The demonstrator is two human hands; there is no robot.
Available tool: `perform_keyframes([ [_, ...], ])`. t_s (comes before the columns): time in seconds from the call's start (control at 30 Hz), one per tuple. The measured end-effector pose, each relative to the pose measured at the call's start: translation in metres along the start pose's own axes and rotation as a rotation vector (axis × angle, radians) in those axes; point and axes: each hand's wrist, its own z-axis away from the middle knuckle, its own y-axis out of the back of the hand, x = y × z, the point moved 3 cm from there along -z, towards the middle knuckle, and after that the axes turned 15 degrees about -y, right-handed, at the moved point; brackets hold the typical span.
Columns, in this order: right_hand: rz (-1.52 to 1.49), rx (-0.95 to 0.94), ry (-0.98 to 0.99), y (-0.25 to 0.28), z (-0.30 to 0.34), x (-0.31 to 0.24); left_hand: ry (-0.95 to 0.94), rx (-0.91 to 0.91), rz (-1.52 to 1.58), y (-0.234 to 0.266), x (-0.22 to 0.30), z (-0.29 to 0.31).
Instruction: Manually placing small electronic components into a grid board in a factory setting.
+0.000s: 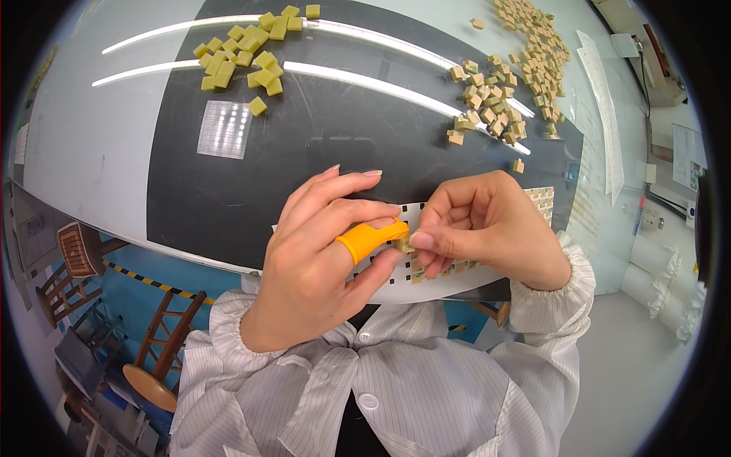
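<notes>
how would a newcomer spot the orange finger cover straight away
Start at the large black mat on the pale table. Near its closest edge, find the left hand. The bright orange, curved finger cover wraps its index finger; the neighbouring fingers are bare.

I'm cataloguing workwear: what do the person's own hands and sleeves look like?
The left hand wears a smooth orange index-finger guard. The right hand shows nothing worn. Both pale, thin-striped fabric sleeves end in gathered cuffs.

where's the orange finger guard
The orange finger guard is mid-picture in the head view, worn on the left hand (index finger), its tip just left of the right hand.
</notes>
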Motion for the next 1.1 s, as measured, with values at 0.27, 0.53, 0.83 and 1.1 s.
perform_keyframes([
  [0.27, -0.007, 0.006, -0.013, -0.002, 0.001, -0.002, 0.008, -0.006, 0.000, 0.000, 0.000, 0.000],
  [0.53, 0.036, 0.135, 0.141, -0.012, 0.003, 0.003, 0.012, -0.004, -0.022, 0.000, 0.000, 0.000],
  [0.83, 0.331, 0.197, 0.459, -0.008, 0.006, 0.007, 0.005, 0.001, -0.006, 0.000, 0.001, -0.001],
  [1.1, 0.221, 0.187, 0.269, -0.007, 0.006, 0.005, -0.023, 0.007, -0.037, -0.002, 0.002, -0.001],
])
